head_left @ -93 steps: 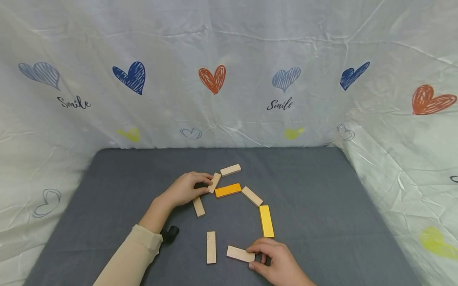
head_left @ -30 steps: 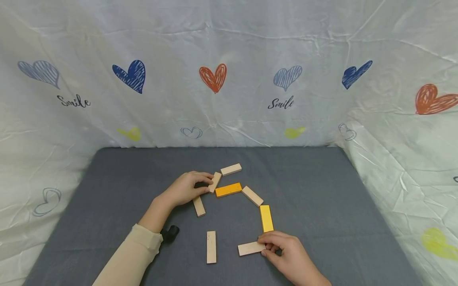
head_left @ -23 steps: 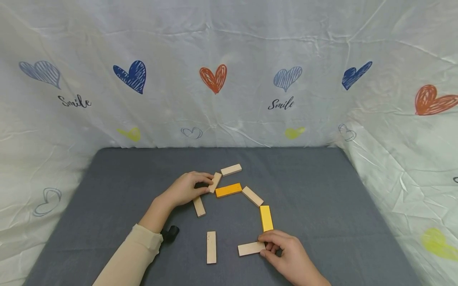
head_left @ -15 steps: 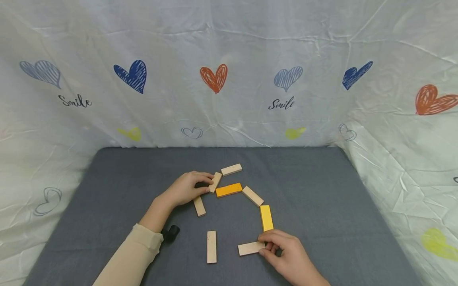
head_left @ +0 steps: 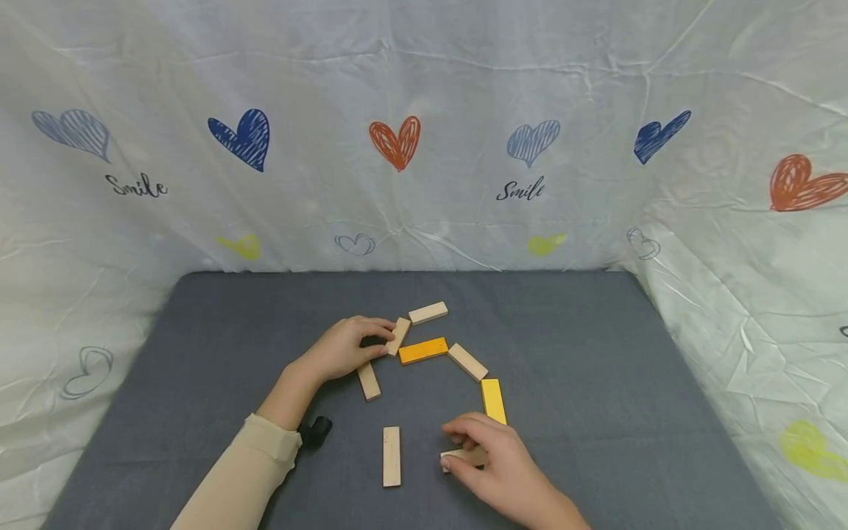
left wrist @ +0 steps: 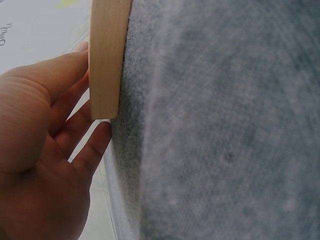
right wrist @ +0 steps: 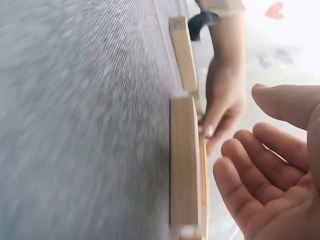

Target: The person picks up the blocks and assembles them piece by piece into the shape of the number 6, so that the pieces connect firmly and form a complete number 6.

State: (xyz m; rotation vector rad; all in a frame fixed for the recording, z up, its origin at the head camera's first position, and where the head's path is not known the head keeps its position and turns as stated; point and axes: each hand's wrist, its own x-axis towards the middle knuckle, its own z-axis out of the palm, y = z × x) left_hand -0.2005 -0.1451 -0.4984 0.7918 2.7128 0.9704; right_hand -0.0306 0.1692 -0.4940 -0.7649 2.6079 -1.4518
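In the head view my left hand [head_left: 341, 352] has its thumb and fingertips on a plain wooden block [head_left: 400, 336], left of an orange block [head_left: 422, 351]. My right hand [head_left: 503, 471] hovers over another plain wooden block [head_left: 473, 456] and covers part of it. The right wrist view shows the fingers of that hand [right wrist: 280, 180] loosely bent, apart from a wooden block [right wrist: 184, 160]. A yellow block [head_left: 493, 401] lies just beyond this hand. In the left wrist view, a wooden block [left wrist: 106, 65] hides some fingertips.
Plain blocks lie at the back [head_left: 428, 313], between the orange and yellow ones [head_left: 467, 362], below the left hand [head_left: 369, 382] and near the front [head_left: 391, 457]. A black object [head_left: 318, 433] sits by the left wrist. Dark grey cloth [head_left: 596, 383] covers the table; a printed white curtain [head_left: 450, 147] hangs behind.
Earlier the right hand turned a plain block and brought it right, near the yellow one. It has now let go and shifted left above that block. The left hand has stayed put.
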